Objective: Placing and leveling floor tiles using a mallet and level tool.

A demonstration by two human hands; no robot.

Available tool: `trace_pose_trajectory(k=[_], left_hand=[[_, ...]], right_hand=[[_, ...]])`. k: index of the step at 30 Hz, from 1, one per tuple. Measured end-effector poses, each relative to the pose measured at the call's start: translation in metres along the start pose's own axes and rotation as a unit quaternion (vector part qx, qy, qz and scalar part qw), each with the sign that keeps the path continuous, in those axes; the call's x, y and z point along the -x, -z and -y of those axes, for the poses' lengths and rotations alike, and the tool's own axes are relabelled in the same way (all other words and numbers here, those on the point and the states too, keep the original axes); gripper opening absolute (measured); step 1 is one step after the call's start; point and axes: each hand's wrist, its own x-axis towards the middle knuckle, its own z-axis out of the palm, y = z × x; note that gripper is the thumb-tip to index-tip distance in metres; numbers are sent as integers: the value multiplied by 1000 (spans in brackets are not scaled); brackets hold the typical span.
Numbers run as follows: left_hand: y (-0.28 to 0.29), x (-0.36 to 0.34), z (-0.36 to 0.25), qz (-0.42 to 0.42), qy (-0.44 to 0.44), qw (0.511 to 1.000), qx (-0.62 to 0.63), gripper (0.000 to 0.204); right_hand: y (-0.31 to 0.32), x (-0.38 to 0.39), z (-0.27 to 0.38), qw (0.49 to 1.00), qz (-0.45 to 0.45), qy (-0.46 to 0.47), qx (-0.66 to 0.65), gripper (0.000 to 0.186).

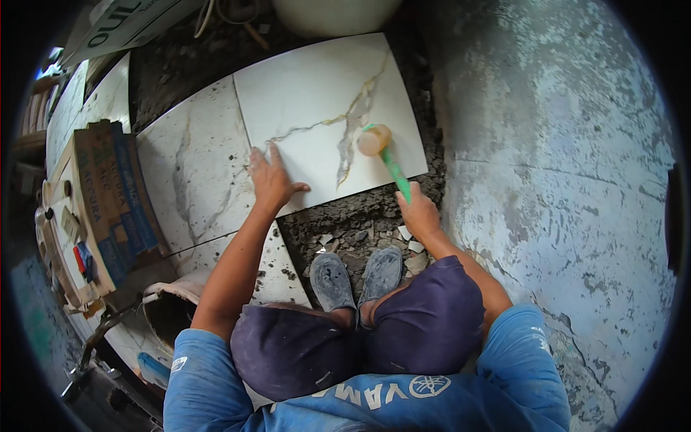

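A white marble-patterned tile [295, 93] lies on rough mortar [317, 227], with a speckled tile [209, 144] along its left side. My left hand [275, 180] has its fingers spread on the upper tile's lower-left corner, by the joint. My right hand [419, 210] grips the green handle of a rubber mallet [373, 140], whose pale cylindrical head is over the right part of that tile. Whether the head touches the tile I cannot tell. My shoes [331, 284] stand on the rubble just below the tile.
A cracked plastered wall [547, 187] runs along the right. Cardboard tile boxes [108, 194] with small tools on them stand at the left, beside a bucket [169, 302]. A pale container [335, 14] and a large sack or box [122, 25] are at the back.
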Motion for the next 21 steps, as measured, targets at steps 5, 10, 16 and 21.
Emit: trace_pose_trajectory(k=[5, 10, 16, 21], left_hand=[[2, -2, -7, 11, 44, 999, 3, 136], [-1, -2, 1, 40, 72, 997, -5, 141], [-11, -3, -8, 38, 65, 997, 16, 135], [-26, 18, -1, -1, 85, 992, 91, 117]], right_hand=[[-4, 9, -5, 998, -46, 30, -31, 33], [-15, 7, -6, 999, -21, -30, -1, 35], [-4, 6, -1, 994, -85, 32, -68, 32], [-8, -4, 6, 998, -61, 24, -20, 32]])
